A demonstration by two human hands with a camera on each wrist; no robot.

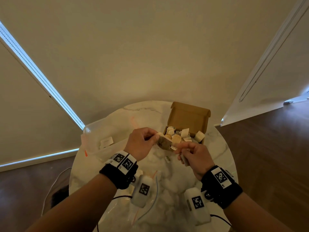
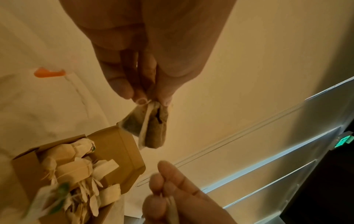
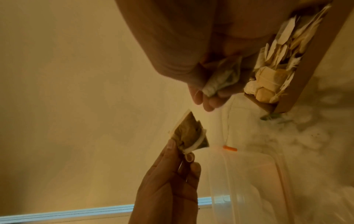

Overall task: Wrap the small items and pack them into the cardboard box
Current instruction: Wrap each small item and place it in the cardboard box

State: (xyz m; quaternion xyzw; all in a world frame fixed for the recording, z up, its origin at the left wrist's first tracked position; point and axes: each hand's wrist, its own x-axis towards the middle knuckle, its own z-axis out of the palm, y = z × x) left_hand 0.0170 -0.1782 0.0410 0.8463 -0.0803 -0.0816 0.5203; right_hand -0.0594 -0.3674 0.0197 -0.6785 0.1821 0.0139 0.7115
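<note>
With our left hand (image 1: 142,144) pinching the tea bag (image 1: 164,142) and our right hand (image 1: 194,157) gripping a second bag (image 3: 222,77), we should wind its string snugly before boxing it in the cardboard box (image 1: 189,122)

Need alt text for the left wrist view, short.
The left hand pinches the top of a brown tea bag that hangs in the air. Below left is an open cardboard box full of pale wrapped items; the right hand is at the bottom edge.
</note>
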